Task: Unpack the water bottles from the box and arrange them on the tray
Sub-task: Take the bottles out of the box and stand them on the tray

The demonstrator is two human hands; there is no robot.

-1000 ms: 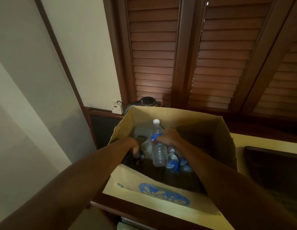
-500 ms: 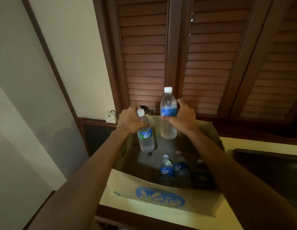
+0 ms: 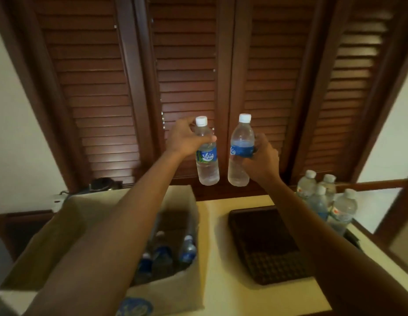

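Left hand [image 3: 184,139] grips one bottle [image 3: 206,153] at the neck and shoulder; right hand [image 3: 262,161] grips a second bottle [image 3: 240,151] around its blue label. Both bottles are upright, side by side, apart, raised above the counter's [image 3: 216,258] far edge. The box [image 3: 173,295] sits at the left edge with more bottles [image 3: 173,254] inside. A dark tray [image 3: 264,245] lies mid-counter. Four bottles [image 3: 323,201] stand at the far right corner.

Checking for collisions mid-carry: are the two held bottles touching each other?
Apart. The head view shows a strip of brown shutter between the left hand's bottle and the right hand's bottle along their full height.
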